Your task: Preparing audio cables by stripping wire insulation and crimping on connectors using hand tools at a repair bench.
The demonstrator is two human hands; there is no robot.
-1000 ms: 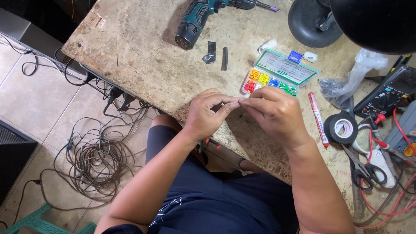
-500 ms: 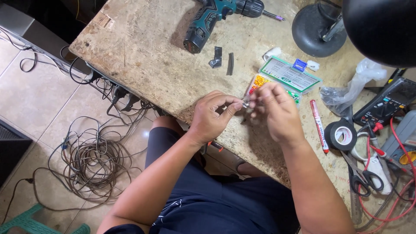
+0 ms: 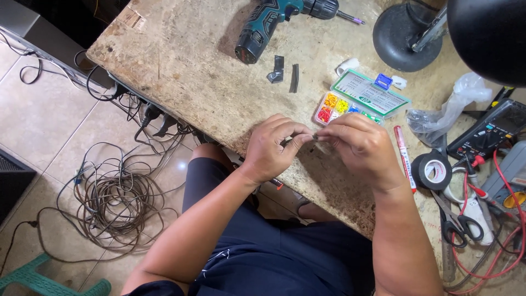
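My left hand (image 3: 274, 147) and my right hand (image 3: 359, 148) meet above the near edge of the worn wooden table (image 3: 197, 71). Both pinch a tiny dark piece (image 3: 314, 137) between their fingertips; it is too small to name. Just behind my right hand lies a clear plastic compartment box (image 3: 359, 98) with an open lid and small coloured pieces in red, orange, yellow, blue and green.
A teal cordless drill (image 3: 274, 19) lies at the back. Two small black strips (image 3: 286, 74) sit near it. To the right are a red marker (image 3: 404, 156), black tape roll (image 3: 433, 170), scissors (image 3: 457, 222), multimeter (image 3: 490, 131), plastic bag (image 3: 449, 109), lamp base (image 3: 405, 35). Coiled cable (image 3: 115, 203) on floor.
My hands stay together at the table edge, fingers shifting slightly on the small piece. The view has tilted a little.
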